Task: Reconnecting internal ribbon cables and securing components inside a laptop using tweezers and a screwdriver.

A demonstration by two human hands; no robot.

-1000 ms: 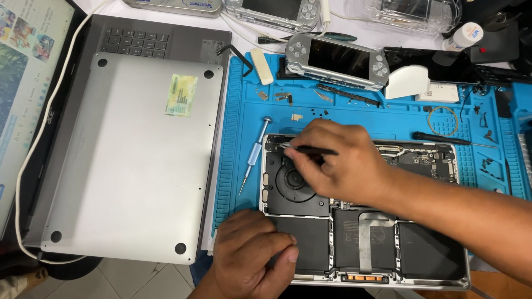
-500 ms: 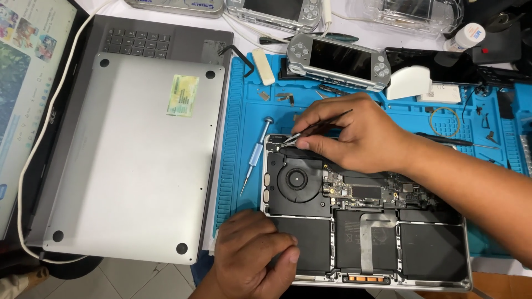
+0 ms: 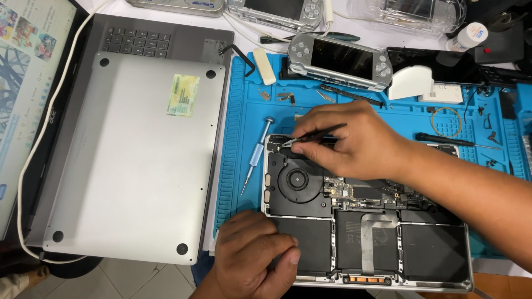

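The right hand (image 3: pixel 354 145) pinches black tweezers (image 3: pixel 313 135), fingers closed around them, the tips at the top-left corner of the opened laptop (image 3: pixel 366 221) just above its fan (image 3: pixel 300 182). The left hand (image 3: pixel 252 259) lies curled, holding nothing, on the laptop's lower-left corner. A small screwdriver (image 3: pixel 256 155) lies on the blue mat (image 3: pixel 238 166) just off the laptop's left edge, in the narrow strip before the silver bottom cover (image 3: pixel 127 160).

Bright, even overhead light, soft shadows under the hands, mild sheen on metal, sharp focus throughout.
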